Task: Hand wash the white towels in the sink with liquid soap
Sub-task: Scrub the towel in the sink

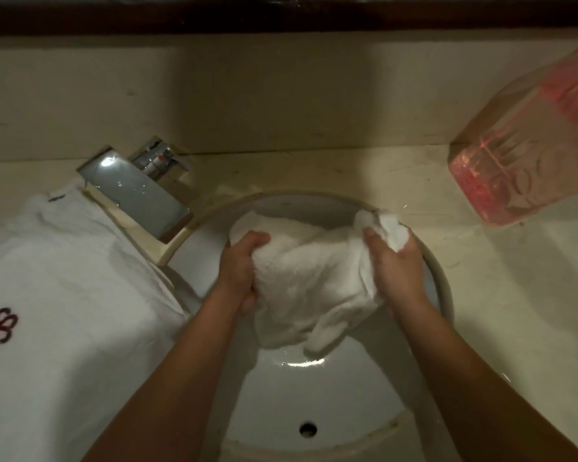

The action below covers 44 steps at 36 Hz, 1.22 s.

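Both hands (314, 271) grip the white towel (309, 288) between them.

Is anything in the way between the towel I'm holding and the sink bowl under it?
Nothing visible does. The left hand and right hand grip the towel right over the sink; the faucet sits off to the left, the soap bottle to the right.

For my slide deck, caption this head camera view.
Left hand and right hand grip a white towel over the sink, pink bottle nearby.

Crumpled white towel (309, 285) over the round white sink (331, 395), second towel (64, 295) draped at left, pink soap bottle (521, 155) at right.
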### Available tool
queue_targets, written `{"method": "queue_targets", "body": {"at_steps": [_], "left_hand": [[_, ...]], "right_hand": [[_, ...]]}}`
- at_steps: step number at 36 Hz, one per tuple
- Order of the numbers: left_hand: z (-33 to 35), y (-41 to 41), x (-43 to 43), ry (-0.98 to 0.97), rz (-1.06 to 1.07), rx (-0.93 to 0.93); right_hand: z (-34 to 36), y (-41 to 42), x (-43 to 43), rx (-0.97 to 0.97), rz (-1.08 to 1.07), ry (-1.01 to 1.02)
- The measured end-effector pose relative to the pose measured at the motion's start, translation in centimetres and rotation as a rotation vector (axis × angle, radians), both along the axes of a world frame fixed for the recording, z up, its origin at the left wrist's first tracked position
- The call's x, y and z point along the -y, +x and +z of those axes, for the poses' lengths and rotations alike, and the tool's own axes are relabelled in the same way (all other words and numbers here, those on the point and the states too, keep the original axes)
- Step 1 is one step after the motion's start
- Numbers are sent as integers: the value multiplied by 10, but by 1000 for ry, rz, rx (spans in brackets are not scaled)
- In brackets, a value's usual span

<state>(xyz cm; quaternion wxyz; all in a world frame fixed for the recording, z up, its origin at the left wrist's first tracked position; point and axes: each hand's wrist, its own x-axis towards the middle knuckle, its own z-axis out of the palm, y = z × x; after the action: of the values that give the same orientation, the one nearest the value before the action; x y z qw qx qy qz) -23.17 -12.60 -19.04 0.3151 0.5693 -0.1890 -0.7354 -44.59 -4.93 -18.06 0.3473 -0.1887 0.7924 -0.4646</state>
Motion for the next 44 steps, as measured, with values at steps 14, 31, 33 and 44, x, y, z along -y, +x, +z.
{"method": "queue_targets", "body": {"at_steps": [14,31,33,44], "left_hand": [[24,-62,-39,-428,7,388],[43,-62,-34,-549,-30,389],[46,-66,-40,-529,-50,350],[60,-50,-35,-407,-13,304]], "right_hand": [[34,73,26,89,4,-28],[49,67,23,-56,119,-60],[44,54,38,9,78,-26],[28,53,32,-164,314,14]]}}
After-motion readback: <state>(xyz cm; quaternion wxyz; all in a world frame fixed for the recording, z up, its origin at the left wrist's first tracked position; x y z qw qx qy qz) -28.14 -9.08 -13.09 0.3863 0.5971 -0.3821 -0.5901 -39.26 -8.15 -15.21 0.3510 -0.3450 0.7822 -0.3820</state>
